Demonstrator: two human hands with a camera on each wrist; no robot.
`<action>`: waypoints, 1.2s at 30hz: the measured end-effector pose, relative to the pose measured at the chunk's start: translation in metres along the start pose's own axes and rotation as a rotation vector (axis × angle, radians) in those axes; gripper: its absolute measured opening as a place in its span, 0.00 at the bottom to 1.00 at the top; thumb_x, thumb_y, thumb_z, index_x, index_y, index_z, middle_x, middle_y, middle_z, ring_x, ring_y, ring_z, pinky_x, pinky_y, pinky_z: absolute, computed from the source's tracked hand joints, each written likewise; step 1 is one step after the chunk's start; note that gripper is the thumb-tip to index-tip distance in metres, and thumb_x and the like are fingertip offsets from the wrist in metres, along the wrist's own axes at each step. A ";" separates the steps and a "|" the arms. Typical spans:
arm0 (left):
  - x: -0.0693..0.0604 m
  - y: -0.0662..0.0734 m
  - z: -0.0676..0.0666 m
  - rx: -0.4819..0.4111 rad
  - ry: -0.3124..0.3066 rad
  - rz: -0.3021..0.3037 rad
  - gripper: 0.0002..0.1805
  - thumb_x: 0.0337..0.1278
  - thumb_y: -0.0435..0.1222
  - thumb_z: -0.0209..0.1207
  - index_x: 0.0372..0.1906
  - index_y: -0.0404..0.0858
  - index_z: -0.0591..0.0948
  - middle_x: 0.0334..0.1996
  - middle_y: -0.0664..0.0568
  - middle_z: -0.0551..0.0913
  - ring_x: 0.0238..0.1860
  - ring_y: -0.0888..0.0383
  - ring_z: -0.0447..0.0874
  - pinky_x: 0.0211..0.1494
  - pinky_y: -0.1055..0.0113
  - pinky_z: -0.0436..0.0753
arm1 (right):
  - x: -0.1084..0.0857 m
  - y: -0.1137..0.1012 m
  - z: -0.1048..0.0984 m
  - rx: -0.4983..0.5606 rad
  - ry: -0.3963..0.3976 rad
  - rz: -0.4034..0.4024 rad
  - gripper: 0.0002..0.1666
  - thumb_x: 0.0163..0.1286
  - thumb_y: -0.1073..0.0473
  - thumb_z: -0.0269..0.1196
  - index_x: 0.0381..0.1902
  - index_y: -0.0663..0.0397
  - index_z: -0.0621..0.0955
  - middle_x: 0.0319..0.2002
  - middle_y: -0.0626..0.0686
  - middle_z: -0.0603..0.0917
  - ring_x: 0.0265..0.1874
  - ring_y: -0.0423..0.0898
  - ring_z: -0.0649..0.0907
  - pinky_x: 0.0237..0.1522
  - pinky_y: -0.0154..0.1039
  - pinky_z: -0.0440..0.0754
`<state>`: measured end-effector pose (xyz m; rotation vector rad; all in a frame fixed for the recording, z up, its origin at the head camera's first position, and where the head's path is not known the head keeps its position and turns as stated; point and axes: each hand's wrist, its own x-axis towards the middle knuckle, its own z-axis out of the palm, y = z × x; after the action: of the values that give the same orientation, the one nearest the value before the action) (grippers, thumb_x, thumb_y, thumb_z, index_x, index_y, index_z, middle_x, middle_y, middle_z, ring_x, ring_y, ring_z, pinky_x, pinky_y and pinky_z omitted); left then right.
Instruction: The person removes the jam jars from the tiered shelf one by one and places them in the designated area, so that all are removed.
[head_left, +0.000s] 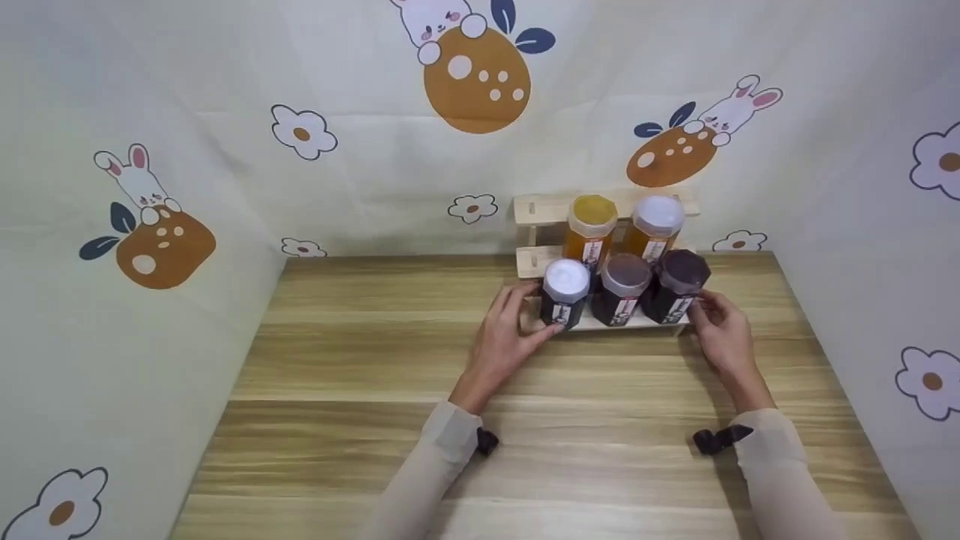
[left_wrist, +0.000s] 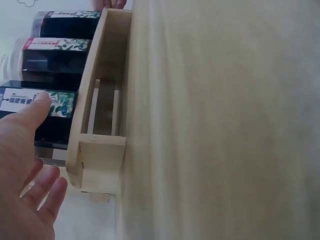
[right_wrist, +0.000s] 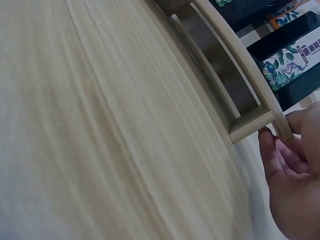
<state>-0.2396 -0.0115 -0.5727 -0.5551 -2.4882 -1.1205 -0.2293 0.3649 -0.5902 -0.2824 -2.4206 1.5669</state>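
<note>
Shelf (head_left: 534, 211): 2 amber jars (head_left: 580, 240), 3 dark jars (head_left: 619, 294); left grip (head_left: 505, 337) around 1, right grip (head_left: 727, 335) around shelf end.

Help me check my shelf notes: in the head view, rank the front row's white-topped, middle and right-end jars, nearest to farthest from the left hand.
1. White-topped jar, left end, touching the left hand.
2. Middle jar, in between.
3. Right-end jar, beside the right hand.

Small black wrist devices (head_left: 712, 441) jut from pale, long sleeves (head_left: 784, 465).
</note>
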 end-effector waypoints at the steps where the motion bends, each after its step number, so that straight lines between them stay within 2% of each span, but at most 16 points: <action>1: -0.001 0.000 0.001 -0.001 0.000 -0.007 0.42 0.53 0.59 0.78 0.70 0.46 0.78 0.64 0.54 0.82 0.62 0.54 0.86 0.71 0.58 0.85 | 0.000 0.000 0.000 -0.001 0.003 0.001 0.24 0.83 0.58 0.60 0.69 0.68 0.79 0.42 0.36 0.84 0.42 0.26 0.84 0.45 0.18 0.82; 5: -0.002 0.000 0.004 -0.014 -0.008 -0.041 0.41 0.54 0.59 0.77 0.69 0.46 0.79 0.63 0.53 0.83 0.62 0.54 0.86 0.69 0.59 0.86 | 0.000 0.001 0.001 0.004 0.012 0.005 0.24 0.83 0.58 0.61 0.69 0.66 0.81 0.40 0.34 0.85 0.41 0.28 0.85 0.44 0.19 0.82; 10: -0.001 0.000 0.006 -0.022 -0.030 -0.086 0.41 0.53 0.60 0.76 0.69 0.46 0.80 0.60 0.54 0.85 0.59 0.56 0.87 0.64 0.61 0.89 | -0.002 -0.001 0.001 0.018 0.011 -0.004 0.25 0.83 0.55 0.62 0.70 0.62 0.82 0.43 0.38 0.88 0.42 0.26 0.85 0.45 0.19 0.83; 13: 0.001 0.000 0.005 -0.033 -0.034 -0.084 0.40 0.53 0.59 0.76 0.68 0.45 0.80 0.58 0.53 0.85 0.57 0.55 0.88 0.63 0.61 0.89 | -0.002 -0.001 0.002 0.052 0.009 -0.005 0.25 0.83 0.55 0.62 0.70 0.64 0.81 0.44 0.36 0.87 0.44 0.24 0.84 0.47 0.19 0.83; 17: 0.002 -0.002 0.005 -0.033 -0.034 -0.063 0.39 0.55 0.57 0.76 0.68 0.44 0.80 0.57 0.52 0.86 0.56 0.55 0.88 0.62 0.61 0.90 | -0.003 0.001 0.004 0.108 0.003 0.011 0.26 0.84 0.56 0.60 0.71 0.66 0.80 0.43 0.33 0.85 0.44 0.25 0.85 0.44 0.22 0.87; 23: 0.004 -0.004 0.006 -0.038 -0.053 -0.040 0.40 0.55 0.57 0.75 0.68 0.41 0.80 0.59 0.49 0.86 0.57 0.54 0.88 0.65 0.61 0.89 | -0.006 0.001 0.005 0.215 -0.005 0.046 0.26 0.85 0.58 0.57 0.73 0.67 0.77 0.43 0.37 0.84 0.40 0.31 0.87 0.40 0.26 0.89; 30: 0.007 -0.010 0.002 -0.020 -0.065 -0.048 0.38 0.58 0.55 0.74 0.69 0.41 0.80 0.61 0.48 0.87 0.61 0.51 0.88 0.69 0.59 0.87 | -0.021 -0.013 0.009 0.290 -0.003 0.099 0.27 0.85 0.61 0.58 0.74 0.72 0.73 0.43 0.39 0.85 0.39 0.35 0.88 0.39 0.29 0.91; 33: 0.008 -0.010 0.000 -0.010 -0.099 -0.055 0.40 0.59 0.55 0.75 0.71 0.41 0.78 0.63 0.48 0.86 0.63 0.51 0.87 0.71 0.58 0.86 | -0.024 -0.012 0.011 0.314 0.002 0.110 0.28 0.85 0.60 0.58 0.75 0.71 0.73 0.42 0.40 0.85 0.37 0.37 0.89 0.38 0.29 0.90; 36: 0.010 -0.007 -0.001 -0.035 -0.148 -0.070 0.44 0.58 0.55 0.77 0.75 0.42 0.75 0.68 0.47 0.84 0.67 0.49 0.84 0.75 0.54 0.82 | -0.024 -0.003 0.014 0.322 0.019 0.113 0.28 0.85 0.58 0.58 0.75 0.68 0.74 0.43 0.39 0.86 0.38 0.36 0.88 0.38 0.28 0.90</action>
<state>-0.2515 -0.0145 -0.5719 -0.5840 -2.6368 -1.1919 -0.2108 0.3451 -0.5955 -0.3735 -2.1251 1.9588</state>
